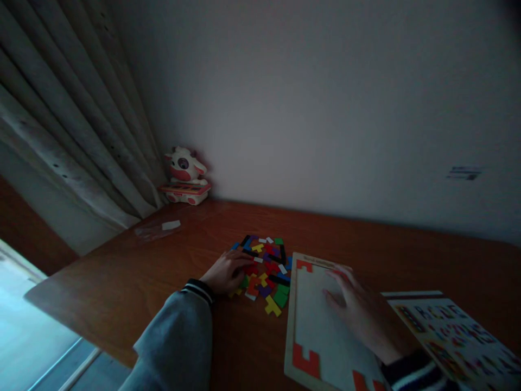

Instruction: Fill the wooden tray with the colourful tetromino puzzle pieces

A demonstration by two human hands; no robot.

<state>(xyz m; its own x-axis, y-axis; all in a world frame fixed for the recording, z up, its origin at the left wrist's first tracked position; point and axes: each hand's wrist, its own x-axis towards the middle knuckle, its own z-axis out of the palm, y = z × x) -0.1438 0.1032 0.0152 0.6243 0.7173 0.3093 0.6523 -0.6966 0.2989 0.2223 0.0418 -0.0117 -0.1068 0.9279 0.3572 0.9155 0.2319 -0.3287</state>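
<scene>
Colourful flat puzzle pieces (268, 274) lie in a loose pile on the brown table. My left hand (230, 270) rests on the pile's left edge, its fingertips over red pieces; whether it grips one is hidden. To the right lies a pale wooden tray (290, 331). Red pieces sit in its upper left corner (304, 265), its lower left (306, 360) and at its bottom edge (360, 381). Over the tray's right side is my right hand (352, 298), fingers apart, with nothing seen in it.
A printed sheet (458, 336) with coloured shapes lies right of the tray. At the back left corner stands a cow toy (186, 176), with a clear plastic bag (157, 232) in front. Behind are a wall (325, 108) and a curtain (73, 114).
</scene>
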